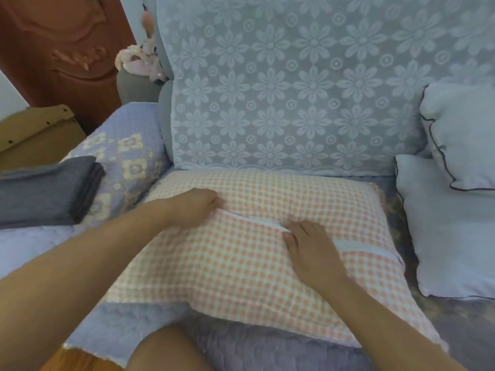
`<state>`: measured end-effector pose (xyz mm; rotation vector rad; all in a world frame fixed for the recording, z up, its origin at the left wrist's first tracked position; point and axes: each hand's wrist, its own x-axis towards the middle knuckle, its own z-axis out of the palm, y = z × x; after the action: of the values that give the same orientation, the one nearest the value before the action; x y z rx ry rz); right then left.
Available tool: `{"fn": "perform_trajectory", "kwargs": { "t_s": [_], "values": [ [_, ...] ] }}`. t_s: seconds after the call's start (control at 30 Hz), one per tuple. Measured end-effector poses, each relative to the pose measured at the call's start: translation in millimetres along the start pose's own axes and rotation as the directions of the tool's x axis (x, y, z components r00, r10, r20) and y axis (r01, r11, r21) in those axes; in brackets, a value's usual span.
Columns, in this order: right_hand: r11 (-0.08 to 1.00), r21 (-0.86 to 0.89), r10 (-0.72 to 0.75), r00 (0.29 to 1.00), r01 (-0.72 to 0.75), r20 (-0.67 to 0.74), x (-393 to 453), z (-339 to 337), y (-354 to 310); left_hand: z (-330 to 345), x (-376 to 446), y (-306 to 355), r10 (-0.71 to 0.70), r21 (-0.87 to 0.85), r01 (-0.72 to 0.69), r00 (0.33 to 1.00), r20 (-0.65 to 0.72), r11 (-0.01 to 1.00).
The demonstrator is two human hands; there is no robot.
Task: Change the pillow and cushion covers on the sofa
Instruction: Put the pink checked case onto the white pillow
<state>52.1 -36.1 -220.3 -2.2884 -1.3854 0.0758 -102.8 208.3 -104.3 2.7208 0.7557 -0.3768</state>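
Checked pillow (pixel 241 253) flat on the sofa seat (pixel 281 352) under both hands — left hand (pixel 191 208) fingertips hidden in its white-edged opening, grasp unclear; right hand (pixel 308 247) flat, fingers relaxed at that seam; beyond, folded grey covers (pixel 45 191) and two pale cushions (pixel 450 210), right-cropped; no legible writing.

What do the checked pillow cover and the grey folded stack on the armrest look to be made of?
Checked pillow cover: looks like soft woven cloth, probably cotton, matte; it creases and dents under both hands. Grey folded stack: also matte fabric, with soft rounded fold edges; the weave is too blurred to tell.
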Motion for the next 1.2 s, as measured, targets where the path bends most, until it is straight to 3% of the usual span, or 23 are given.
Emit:
{"fn": "perform_trajectory", "kwargs": {
  "t_s": [0.17, 0.3, 0.4, 0.5, 0.57, 0.63, 0.77, 0.9, 0.97, 1.03, 1.1, 1.13, 1.2],
  "values": [
    [0.983, 0.113, 0.146, 0.989, -0.145, -0.005, 3, -11, 0, 72, 30, -8, -0.128, -0.078, 0.116, 0.975, -0.182, 0.990],
    [0.995, -0.045, 0.099, 0.989, -0.094, 0.114, 20, -31, -6, 71, 19, -3, -0.126, -0.082, 0.107, 0.954, -0.273, 0.991],
    [0.981, -0.134, 0.158, 0.982, -0.143, 0.105, 33, -37, 0, 70, 1, 13, -0.101, 0.060, 0.134, 0.921, -0.375, 0.989],
    [0.935, -0.215, 0.298, 0.954, -0.284, 0.040, 37, -29, 2, 69, -21, 36, 0.111, 0.290, 0.085, 0.793, -0.599, 0.953],
    [0.913, -0.268, 0.324, 0.946, -0.307, 0.022, 35, -23, -2, 67, -37, 30, 0.163, 0.335, 0.110, 0.706, -0.689, 0.936],
    [0.916, -0.270, 0.309, 0.951, -0.296, 0.006, 32, -18, -2, 60, -48, 6, 0.104, 0.292, 0.165, 0.682, -0.724, 0.942],
    [0.935, -0.291, 0.203, 0.979, -0.202, -0.029, 22, -5, -3, 47, -24, -20, -0.182, 0.002, 0.268, 0.659, -0.730, 0.963],
    [0.947, -0.234, 0.213, 0.976, -0.219, -0.049, 23, -8, -6, 79, 11, -6, -0.223, 0.012, 0.303, 0.726, -0.651, 0.953],
    [0.954, -0.144, 0.251, 0.964, -0.262, -0.090, 26, -20, -9, 99, 12, -14, -0.243, -0.011, 0.311, 0.722, -0.648, 0.950],
    [0.975, -0.137, 0.137, 0.956, -0.176, -0.259, 30, -26, -29, 106, 8, -26, -0.278, -0.047, 0.332, 0.692, -0.666, 0.942],
    [0.990, -0.125, -0.100, 0.926, 0.057, -0.365, 38, -21, -75, 103, 5, -28, -0.330, -0.082, 0.368, 0.684, -0.651, 0.926],
    [0.973, -0.109, -0.227, 0.917, 0.202, -0.328, 46, -14, -97, 99, 4, -26, -0.355, -0.102, 0.383, 0.682, -0.640, 0.918],
    [0.928, -0.100, -0.368, 0.926, 0.359, -0.091, 59, 11, -128, 92, -2, -23, -0.385, -0.133, 0.397, 0.668, -0.637, 0.908]
  ]
}}
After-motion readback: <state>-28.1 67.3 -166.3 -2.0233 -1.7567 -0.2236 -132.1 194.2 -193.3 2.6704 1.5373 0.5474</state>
